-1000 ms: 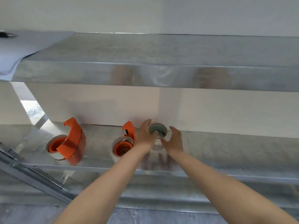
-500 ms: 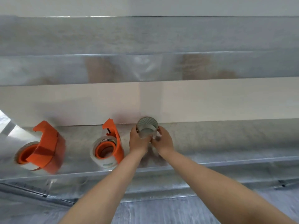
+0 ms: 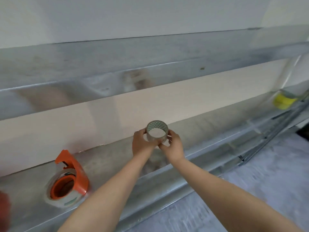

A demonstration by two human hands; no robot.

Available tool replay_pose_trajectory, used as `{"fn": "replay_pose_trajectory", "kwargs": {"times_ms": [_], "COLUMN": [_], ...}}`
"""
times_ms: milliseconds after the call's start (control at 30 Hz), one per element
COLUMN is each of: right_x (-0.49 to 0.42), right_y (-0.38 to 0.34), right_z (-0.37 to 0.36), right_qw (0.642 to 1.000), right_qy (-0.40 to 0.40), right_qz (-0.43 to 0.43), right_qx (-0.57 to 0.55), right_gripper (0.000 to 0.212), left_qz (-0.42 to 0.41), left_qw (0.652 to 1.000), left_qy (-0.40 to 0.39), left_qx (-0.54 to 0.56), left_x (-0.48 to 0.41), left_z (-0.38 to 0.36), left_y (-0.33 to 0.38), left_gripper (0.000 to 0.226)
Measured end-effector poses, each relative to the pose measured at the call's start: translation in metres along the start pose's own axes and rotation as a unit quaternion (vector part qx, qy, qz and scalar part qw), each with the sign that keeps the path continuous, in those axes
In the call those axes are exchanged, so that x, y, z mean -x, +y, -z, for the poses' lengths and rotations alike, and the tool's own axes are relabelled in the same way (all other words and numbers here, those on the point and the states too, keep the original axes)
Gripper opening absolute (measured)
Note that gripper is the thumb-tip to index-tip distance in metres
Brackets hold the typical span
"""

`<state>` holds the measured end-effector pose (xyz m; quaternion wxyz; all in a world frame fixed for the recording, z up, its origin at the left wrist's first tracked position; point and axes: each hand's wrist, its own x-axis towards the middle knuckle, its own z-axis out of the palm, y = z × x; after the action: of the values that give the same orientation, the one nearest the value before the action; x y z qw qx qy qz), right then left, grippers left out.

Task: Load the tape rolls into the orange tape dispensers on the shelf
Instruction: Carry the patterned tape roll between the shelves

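Observation:
I hold a clear tape roll (image 3: 157,133) with a patterned core above the metal shelf (image 3: 108,158), its open side toward me. My left hand (image 3: 141,143) grips its left side and my right hand (image 3: 172,144) grips its right and lower edge. An orange tape dispenser (image 3: 71,178) with a roll of clear tape on it lies on the shelf to the lower left, well apart from my hands. A blurred orange shape (image 3: 4,210) shows at the left frame edge; it may be the second dispenser.
An upper metal shelf (image 3: 150,67) overhangs above. A yellow object (image 3: 283,102) sits at the far right end of the shelf. Metal rails (image 3: 260,148) slope down on the right, and grey floor (image 3: 250,190) lies below.
Both hands have closed on the tape roll and lifted it off the shelf. The view has swung right, pushing the dispensers toward the left edge.

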<state>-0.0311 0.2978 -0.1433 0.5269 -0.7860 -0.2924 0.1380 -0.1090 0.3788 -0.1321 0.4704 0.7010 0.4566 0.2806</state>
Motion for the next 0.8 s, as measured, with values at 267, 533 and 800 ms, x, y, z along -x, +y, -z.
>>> {"fn": "replay_pose_trajectory", "kwargs": {"times_ms": [267,533,800], "right_x": [-0.010,-0.009,-0.019], "right_y": [0.027,0.069,0.121], "right_z": [0.112,0.232,0.345], "right_qw": [0.997,0.993,0.988], "right_qy": [0.074,0.119,0.154], "right_qz": [-0.021,-0.015,-0.029], "right_qx": [-0.003,-0.014,-0.011], "right_gripper": [0.052,0.051,0.050], "left_qz": [-0.056,-0.090,-0.123], "left_qw": [0.992,0.984,0.965], "left_qy": [-0.111,-0.148,-0.220], "left_qx": [0.018,0.037,0.072], "left_x": [0.021,0.066,0.103], "left_z": [-0.086,-0.192,-0.294], "left_y": [0.063,0.114,0.156], "left_gripper": [0.079,0.075,0.065]}}
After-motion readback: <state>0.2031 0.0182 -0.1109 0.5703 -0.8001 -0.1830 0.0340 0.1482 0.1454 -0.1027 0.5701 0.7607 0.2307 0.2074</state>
